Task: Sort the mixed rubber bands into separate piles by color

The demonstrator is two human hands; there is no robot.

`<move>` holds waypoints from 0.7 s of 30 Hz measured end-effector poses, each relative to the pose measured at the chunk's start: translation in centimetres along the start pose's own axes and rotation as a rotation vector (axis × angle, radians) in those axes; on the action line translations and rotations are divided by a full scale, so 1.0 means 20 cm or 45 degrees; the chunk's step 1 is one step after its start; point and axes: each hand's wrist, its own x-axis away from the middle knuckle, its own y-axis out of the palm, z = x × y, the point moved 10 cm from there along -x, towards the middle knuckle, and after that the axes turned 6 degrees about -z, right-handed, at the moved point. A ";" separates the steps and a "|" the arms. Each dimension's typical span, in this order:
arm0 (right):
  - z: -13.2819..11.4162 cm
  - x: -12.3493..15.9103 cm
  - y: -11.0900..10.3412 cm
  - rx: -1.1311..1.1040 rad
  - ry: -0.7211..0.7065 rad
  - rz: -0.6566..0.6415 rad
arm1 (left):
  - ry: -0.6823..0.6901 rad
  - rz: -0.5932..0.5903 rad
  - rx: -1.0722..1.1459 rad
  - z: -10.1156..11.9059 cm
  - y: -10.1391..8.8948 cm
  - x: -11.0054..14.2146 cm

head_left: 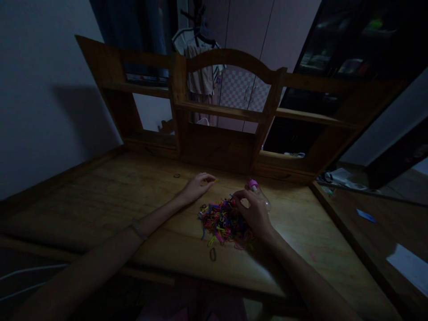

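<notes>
A heap of many-coloured rubber bands (222, 223) lies on the wooden desk in front of me. My right hand (256, 211) is over the heap's right side, thumb and forefinger pinched together, with a bit of a blue band showing at the tips. Left of and beyond the heap, my left hand (197, 187) is held above the desk. Its fingertips are closed on something small and yellow (216, 180), which looks like a rubber band. Behind my right hand a clear bottle with a pink cap (254, 183) lies on its side, partly hidden.
One dark band (177, 175) lies apart at the back left, and another loose band (213, 254) near the front edge. A wooden shelf unit (220, 109) borders the back of the desk (133, 196). To the right are a blue card (366, 216) and white paper (409, 267).
</notes>
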 end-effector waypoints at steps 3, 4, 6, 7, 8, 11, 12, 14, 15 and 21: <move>-0.01 0.00 -0.02 -0.015 0.013 0.031 | -0.152 -0.068 0.331 -0.08 0.03 0.00; -0.01 0.00 -0.03 -0.022 0.018 0.037 | -0.179 -0.144 0.455 -0.07 0.07 0.00; -0.02 0.01 -0.03 -0.040 0.022 0.034 | -0.182 -0.325 0.640 -0.01 0.17 0.03; -0.02 0.01 -0.02 -0.049 0.018 0.024 | -0.164 -0.409 0.696 0.04 0.21 0.05; -0.03 0.01 -0.02 -0.060 0.011 0.009 | -0.142 -0.475 0.734 0.08 0.25 0.07; -0.04 0.01 0.02 -0.089 -0.022 -0.048 | -0.095 -0.564 0.762 0.16 0.30 0.10; -0.04 0.01 0.03 -0.097 -0.038 -0.067 | -0.086 -0.564 0.740 0.17 0.31 0.11; -0.05 0.00 0.05 -0.108 -0.063 -0.089 | -0.075 -0.529 0.648 0.16 0.30 0.10; -0.05 0.00 0.05 -0.109 -0.063 -0.083 | -0.079 -0.501 0.596 0.14 0.30 0.09; -0.04 0.00 0.00 -0.051 0.005 0.010 | -0.267 -0.118 0.229 -0.14 0.05 0.01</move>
